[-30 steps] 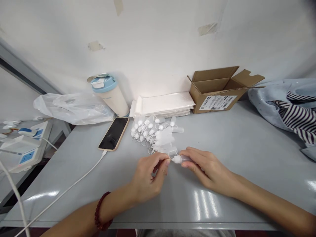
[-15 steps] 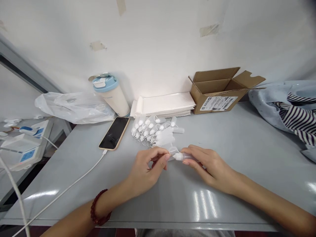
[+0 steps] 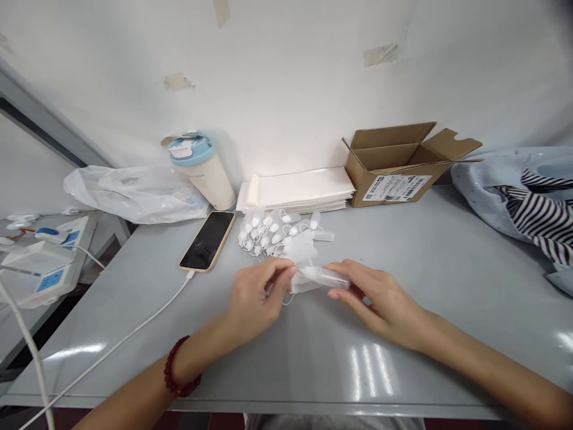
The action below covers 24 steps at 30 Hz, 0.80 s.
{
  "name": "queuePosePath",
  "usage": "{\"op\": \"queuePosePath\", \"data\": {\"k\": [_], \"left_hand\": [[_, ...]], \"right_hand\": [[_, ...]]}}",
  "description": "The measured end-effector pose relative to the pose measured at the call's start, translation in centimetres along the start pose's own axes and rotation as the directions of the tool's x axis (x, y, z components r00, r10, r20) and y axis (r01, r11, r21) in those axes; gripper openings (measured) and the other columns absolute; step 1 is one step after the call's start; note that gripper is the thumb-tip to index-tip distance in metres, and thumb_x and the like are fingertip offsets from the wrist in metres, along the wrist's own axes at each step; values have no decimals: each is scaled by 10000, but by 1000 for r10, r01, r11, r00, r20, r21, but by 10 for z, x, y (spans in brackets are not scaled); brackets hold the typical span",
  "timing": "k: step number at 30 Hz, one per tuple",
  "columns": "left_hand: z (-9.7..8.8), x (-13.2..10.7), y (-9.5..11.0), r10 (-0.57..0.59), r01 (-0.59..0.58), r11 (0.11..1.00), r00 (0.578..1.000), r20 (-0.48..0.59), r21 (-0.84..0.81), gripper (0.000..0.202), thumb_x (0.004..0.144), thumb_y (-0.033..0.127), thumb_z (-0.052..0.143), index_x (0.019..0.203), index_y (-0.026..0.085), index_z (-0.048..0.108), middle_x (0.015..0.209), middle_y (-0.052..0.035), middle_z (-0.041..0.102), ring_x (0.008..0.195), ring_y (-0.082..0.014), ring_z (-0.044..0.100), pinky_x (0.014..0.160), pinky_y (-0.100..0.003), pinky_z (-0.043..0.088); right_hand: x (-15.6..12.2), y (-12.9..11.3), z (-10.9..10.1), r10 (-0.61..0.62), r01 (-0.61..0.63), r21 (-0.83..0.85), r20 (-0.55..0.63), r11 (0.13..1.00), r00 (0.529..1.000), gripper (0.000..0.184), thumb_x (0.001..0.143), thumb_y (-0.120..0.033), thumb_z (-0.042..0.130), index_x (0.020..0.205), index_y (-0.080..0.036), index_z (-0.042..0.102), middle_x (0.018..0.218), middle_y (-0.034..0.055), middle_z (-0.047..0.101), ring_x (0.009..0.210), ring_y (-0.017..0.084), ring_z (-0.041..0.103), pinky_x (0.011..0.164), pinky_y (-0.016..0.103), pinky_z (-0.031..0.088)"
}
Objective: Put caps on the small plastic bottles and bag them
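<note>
My right hand [image 3: 378, 295] grips a small translucent plastic bottle [image 3: 324, 276], held sideways just above the grey table [image 3: 447, 257]. My left hand [image 3: 255, 295], with a red bead bracelet [image 3: 176, 376] on its wrist, pinches the bottle's white cap end with thumb and fingertips. A pile of several small white bottles and tethered caps [image 3: 280, 236] lies just beyond both hands, close to my fingertips.
A phone [image 3: 208, 240] on a white cable lies left of the pile. Behind stand a blue-lidded cup [image 3: 201, 170], a stack of white padded envelopes [image 3: 299, 190], an open cardboard box [image 3: 398, 164] and a plastic bag [image 3: 134, 194]. Striped and blue cloth [image 3: 528, 203] lies at the right.
Both hands shifted slightly left and away from me with the bottle. My left fingers moved from the nozzle tip to the cap end, which now looks covered.
</note>
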<state>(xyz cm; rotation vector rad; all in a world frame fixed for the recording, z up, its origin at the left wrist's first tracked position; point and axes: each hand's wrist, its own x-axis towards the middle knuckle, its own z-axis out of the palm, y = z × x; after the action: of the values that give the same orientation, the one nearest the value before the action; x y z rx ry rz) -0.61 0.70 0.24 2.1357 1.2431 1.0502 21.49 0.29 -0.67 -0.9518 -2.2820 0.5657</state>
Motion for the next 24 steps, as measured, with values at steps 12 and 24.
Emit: {"op": "queuePosePath", "data": {"k": [12, 24], "left_hand": [[-8, 22, -39, -355, 325, 932, 907, -225, -159, 287, 843, 360, 544, 962, 118, 645, 574, 24, 551, 435, -77, 444, 419, -198, 340], [-8, 16, -12, -296, 267, 953, 922, -251, -142, 186, 853, 289, 530, 955, 147, 593, 550, 43, 530, 479, -91, 504, 446, -190, 365]], "right_hand": [[1, 26, 0, 13, -25, -187, -67, 982, 998, 237, 934, -236, 426, 1157, -171, 472, 809, 30, 582, 557, 115, 513, 529, 250, 435], [74, 79, -30, -93, 1, -596, -124, 803, 988, 197, 905, -144, 422, 978, -135, 605, 939, 132, 608, 868, 230, 552, 666, 310, 426]]}}
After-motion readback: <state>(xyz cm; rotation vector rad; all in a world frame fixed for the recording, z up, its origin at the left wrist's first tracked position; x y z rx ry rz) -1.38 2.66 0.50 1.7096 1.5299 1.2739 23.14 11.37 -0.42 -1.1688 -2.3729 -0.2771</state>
